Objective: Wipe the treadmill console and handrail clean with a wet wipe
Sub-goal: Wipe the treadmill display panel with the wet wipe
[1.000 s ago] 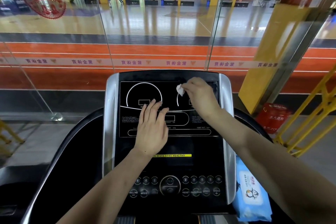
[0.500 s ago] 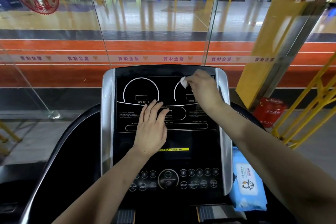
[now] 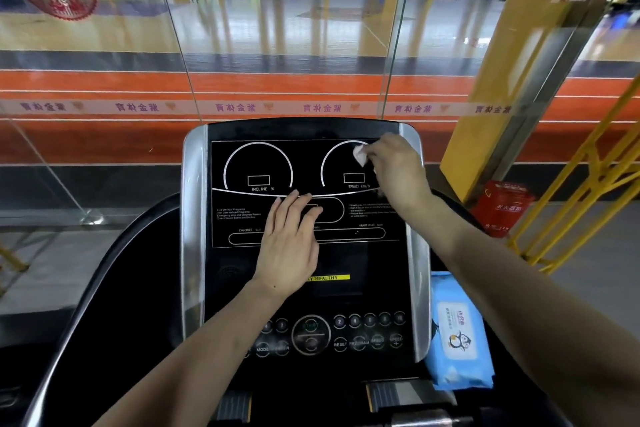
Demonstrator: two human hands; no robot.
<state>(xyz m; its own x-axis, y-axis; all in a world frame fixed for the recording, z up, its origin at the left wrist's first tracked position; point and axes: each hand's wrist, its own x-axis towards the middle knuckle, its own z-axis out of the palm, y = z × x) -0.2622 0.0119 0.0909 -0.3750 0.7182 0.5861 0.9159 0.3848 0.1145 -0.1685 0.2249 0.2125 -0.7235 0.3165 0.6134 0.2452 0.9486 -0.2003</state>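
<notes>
Two hands on one console [image 3: 304, 295]: the left hand [image 3: 291, 246] lies flat, fingers straight; the right hand [image 3: 398, 166] pinches one wet wipe [image 3: 359, 154] at the console's one o'clock. One blue wipe pack [image 3: 457, 333] sits at four o'clock.

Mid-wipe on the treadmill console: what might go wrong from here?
1. The left hand lies flat on the console, above the button panel; sliding down, it might press START.
2. The wet wipe, pinched by the right hand, is bunched small, so the display may get patchy coverage.
3. The right forearm could nudge the wipes pack beside the console.
</notes>
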